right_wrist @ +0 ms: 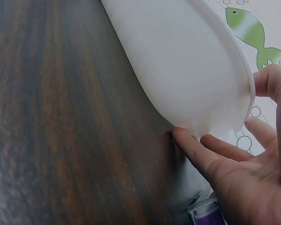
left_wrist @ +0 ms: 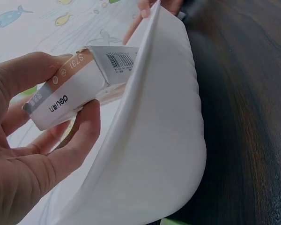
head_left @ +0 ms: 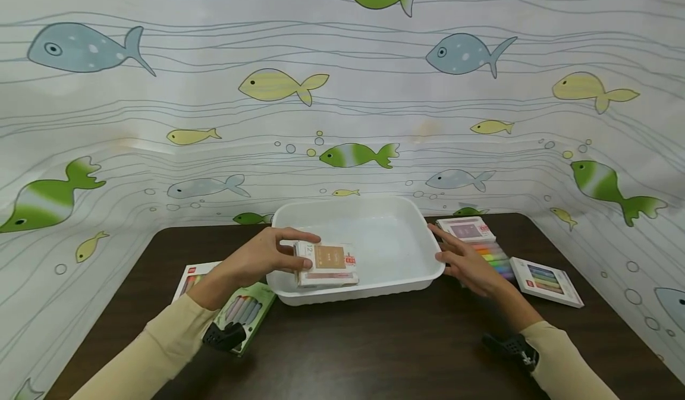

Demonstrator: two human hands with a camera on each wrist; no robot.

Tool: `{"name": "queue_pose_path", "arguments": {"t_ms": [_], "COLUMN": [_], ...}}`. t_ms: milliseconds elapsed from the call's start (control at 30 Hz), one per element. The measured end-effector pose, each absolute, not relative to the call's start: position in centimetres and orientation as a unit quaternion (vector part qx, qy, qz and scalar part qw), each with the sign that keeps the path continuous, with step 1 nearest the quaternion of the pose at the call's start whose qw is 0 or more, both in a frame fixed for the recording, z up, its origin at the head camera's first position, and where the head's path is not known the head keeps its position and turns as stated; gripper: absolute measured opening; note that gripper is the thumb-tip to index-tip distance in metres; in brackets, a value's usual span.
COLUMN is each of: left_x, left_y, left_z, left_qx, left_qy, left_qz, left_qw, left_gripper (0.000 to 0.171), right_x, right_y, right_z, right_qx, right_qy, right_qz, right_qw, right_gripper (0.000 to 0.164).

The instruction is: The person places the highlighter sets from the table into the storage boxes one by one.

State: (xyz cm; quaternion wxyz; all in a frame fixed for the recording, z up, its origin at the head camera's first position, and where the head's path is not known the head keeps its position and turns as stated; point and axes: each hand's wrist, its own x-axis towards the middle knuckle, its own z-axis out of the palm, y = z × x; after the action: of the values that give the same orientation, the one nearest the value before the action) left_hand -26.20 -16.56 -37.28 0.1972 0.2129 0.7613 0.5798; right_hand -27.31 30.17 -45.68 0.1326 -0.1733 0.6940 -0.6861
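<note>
My left hand holds a small white cardboard box with a brown label over the front left part of a white plastic tray. In the left wrist view, thumb and fingers pinch the box, which is marked "deli" and S731 and has a barcode on one side. Across the tray, my right hand grips its right rim near the front corner. The right wrist view has the fingers at the rim and against the outer wall of the tray.
A green box of pens and a white pen box lie left of the tray, partly behind my left arm. At right are a box with a purple label, a pack of coloured pens and another white box. Fish-printed sheeting surrounds the dark table.
</note>
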Motion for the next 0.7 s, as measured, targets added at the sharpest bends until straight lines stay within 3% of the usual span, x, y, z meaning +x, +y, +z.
{"name": "queue_pose_path", "arguments": {"t_ms": [100,333,700], "left_x": [-26.2,-26.0,-25.0], "left_y": [-16.8,-17.8,-19.1], "left_z": [-37.1,-35.3,-35.1], "left_qx": [0.215,0.259,0.287], "left_qy": [0.775,0.812,0.824], "left_qz": [0.562,0.508,0.468], "left_qw": [0.192,0.123,0.140], "left_gripper": [0.051,0.053,0.063], "right_x": [-27.2,-27.1,-27.1], "right_y": [30.2,30.1,30.1], "right_z": [-45.6,-45.5,-45.6], "right_qx": [-0.177,-0.166,-0.171], "right_qy": [0.696,0.695,0.689], "right_qz": [-0.683,-0.687,-0.690], "right_qw": [0.134,0.133,0.139], "right_gripper": [0.070,0.070,0.071]}}
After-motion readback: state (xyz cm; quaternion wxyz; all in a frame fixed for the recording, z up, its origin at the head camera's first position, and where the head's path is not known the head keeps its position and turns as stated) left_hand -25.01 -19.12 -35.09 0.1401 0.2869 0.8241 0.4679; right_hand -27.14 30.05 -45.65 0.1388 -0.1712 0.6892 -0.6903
